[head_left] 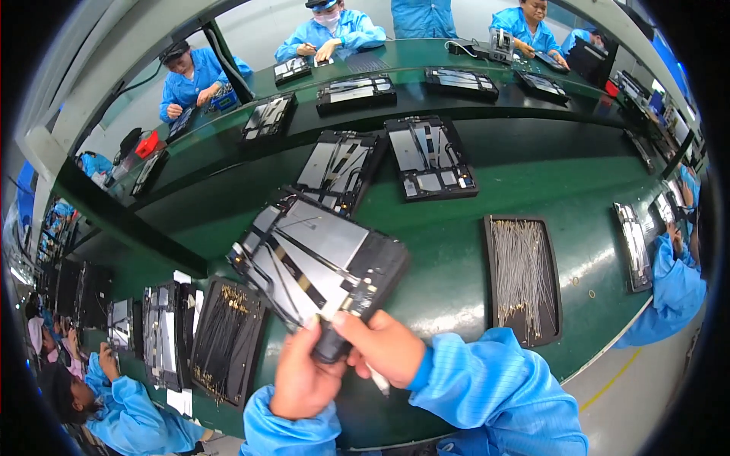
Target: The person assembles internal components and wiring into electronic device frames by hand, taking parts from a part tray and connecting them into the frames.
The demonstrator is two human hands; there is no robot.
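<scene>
An opened tablet (327, 235), with silver battery plates, dark ribbon cables and a black frame, is held tilted above the green bench. My left hand (308, 372) grips its near corner, thumb on top and fingers underneath. At the same corner, my right hand (388, 346) presses its thumb and finger near the small circuit parts. A slim white pen-like tool (378, 380) sticks out below my right hand, its upper part hidden. Two more opened tablets lie just beyond: one partly behind the held tablet (338, 171), another to its right (431, 156).
Thin cables fill a black tray (559, 304) on the right and another black tray (255, 365) on the left. Opened tablets (357, 91) line the raised far shelf. Co-workers in blue sit across and at both sides. A dark metal post (129, 220) slants at left.
</scene>
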